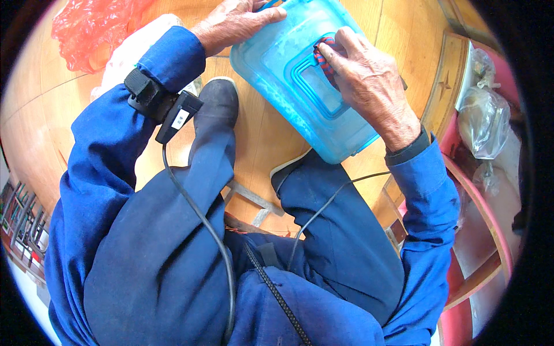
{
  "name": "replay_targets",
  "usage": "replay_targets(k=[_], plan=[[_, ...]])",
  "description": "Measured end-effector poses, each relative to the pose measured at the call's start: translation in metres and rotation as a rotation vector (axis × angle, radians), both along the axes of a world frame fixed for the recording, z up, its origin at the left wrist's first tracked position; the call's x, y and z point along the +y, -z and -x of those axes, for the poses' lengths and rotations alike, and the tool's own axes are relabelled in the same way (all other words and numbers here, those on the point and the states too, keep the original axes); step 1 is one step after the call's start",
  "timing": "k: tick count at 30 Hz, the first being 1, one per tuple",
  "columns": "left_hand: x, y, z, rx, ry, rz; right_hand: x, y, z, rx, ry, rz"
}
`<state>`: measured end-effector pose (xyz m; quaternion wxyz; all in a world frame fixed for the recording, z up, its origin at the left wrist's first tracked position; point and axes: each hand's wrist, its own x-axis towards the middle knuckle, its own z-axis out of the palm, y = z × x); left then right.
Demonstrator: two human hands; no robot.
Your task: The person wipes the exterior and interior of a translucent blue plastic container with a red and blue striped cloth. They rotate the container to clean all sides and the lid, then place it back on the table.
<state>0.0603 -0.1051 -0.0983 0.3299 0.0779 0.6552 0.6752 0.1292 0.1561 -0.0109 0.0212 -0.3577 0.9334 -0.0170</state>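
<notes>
A translucent blue plastic container [277,82] is tilted in front of me, its corner close to my right knee. My left hand [236,24] holds its upper left edge, with the thumb on the near side and the other fingers partly hidden. A bunched cloth with red and dark blue stripes [326,60] is pinched in my right hand [368,73], pressed on the container beside a raised rectangular frame. A black device with a cable is strapped to my left wrist.
Red plastic bags [93,34] and a white bag [138,45] lie on the tan floor [255,129] at the upper left. At the right stands a pink and wooden shelf unit [480,207] with knotted clear bags [484,121]. A dark metal rack [26,220] is at the far left.
</notes>
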Motion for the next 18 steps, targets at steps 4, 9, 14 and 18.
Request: replay_targets(k=[4, 9, 14, 18], plan=[[0.000, 0.000, 0.000, 0.015, 0.009, 0.044, -0.001, -0.001, -0.007, 0.080, 0.070, -0.053], [0.001, -0.001, 0.002, -0.003, 0.016, 0.014, -0.009, 0.000, -0.014, 0.104, 0.180, -0.199], [0.002, -0.002, 0.002, 0.055, 0.027, 0.074, -0.005, 0.002, -0.007, 0.029, 0.078, -0.040], [0.004, -0.003, 0.002, 0.040, 0.014, 0.030, 0.007, 0.000, -0.001, -0.039, -0.059, 0.107]])
